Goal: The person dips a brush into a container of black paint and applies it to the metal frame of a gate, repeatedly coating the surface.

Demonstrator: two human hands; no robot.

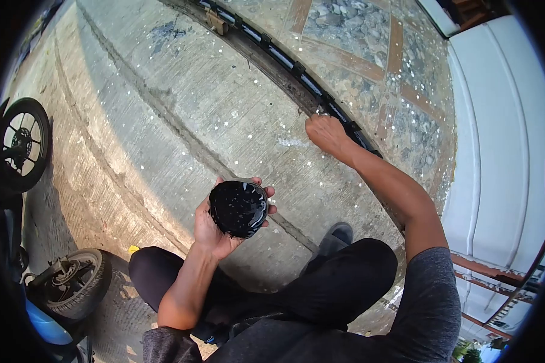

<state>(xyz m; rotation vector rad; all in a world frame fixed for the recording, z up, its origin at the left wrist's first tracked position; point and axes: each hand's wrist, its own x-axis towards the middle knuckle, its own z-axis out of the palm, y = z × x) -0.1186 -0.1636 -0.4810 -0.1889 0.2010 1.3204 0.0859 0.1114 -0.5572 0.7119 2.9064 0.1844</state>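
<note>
A round container of glossy black paint (238, 209) rests in my left hand (209, 225), whose fingers wrap round it from beneath and along its far side. The black surface looks wet and reflects the light. My right hand (328, 133) is stretched forward and closed at the near edge of a long metal rail (297, 68). The rail is mostly black, with paler stretches between small raised tabs. Whatever the right fingers grip is mostly hidden by the hand.
Rough, paint-speckled concrete (181, 115) lies under the rail and my feet. Beyond the rail is stone paving (351, 27). A small brown block (216, 22) sits against the rail. Motorcycle wheels (72, 284) stand at left, and a white panelled surface (496, 121) rises at right.
</note>
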